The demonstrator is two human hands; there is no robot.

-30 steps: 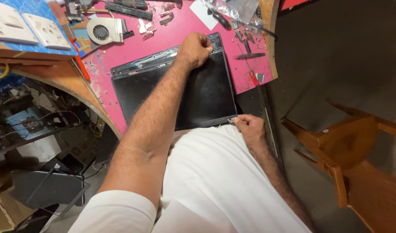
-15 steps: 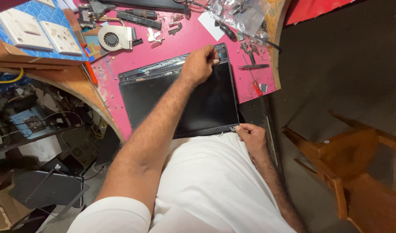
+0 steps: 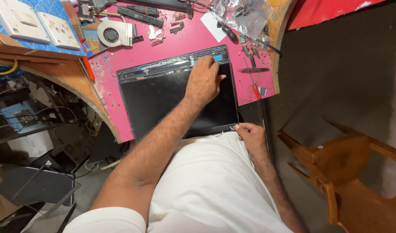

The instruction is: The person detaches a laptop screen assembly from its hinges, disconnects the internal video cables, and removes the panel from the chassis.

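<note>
Two bare hands are seen at work on a dark laptop screen panel (image 3: 163, 101) laid flat on a pink worktop (image 3: 193, 41), in the single head view looking straight down. The left hand (image 3: 204, 80) is pressed palm-down on the panel's far right quarter, fingers spread and reaching onto the grey frame strip (image 3: 172, 64) that runs along the far edge; nothing is closed in it, only flat contact is made. The right hand (image 3: 250, 134) is set at the panel's near right corner, thumb and fingertips pinched on the edge there — whether a small fitting is held between them cannot be told, since the corner is partly hidden by the fingers.

From the right-hand pinch the panel stretches away to the left and forward; from the left hand most of its dark surface lies to the left and back toward the body. The long axis runs left to right across the view, tilted slightly so that the right end sits farther off than the left. The frame strip side points away from the person, the near long edge overhanging the worktop toward the white-clad lap (image 3: 206, 181). The near corner is closest to the right hand, the far edge to the left.

Beyond the left hand lie a small cooling fan (image 3: 114, 33), loose metal brackets and a clear plastic bag of parts (image 3: 245, 17). Just right of it a red-handled screwdriver (image 3: 253, 84) rests near the table edge. A wooden chair (image 3: 353, 172) stands well apart on the right.
</note>
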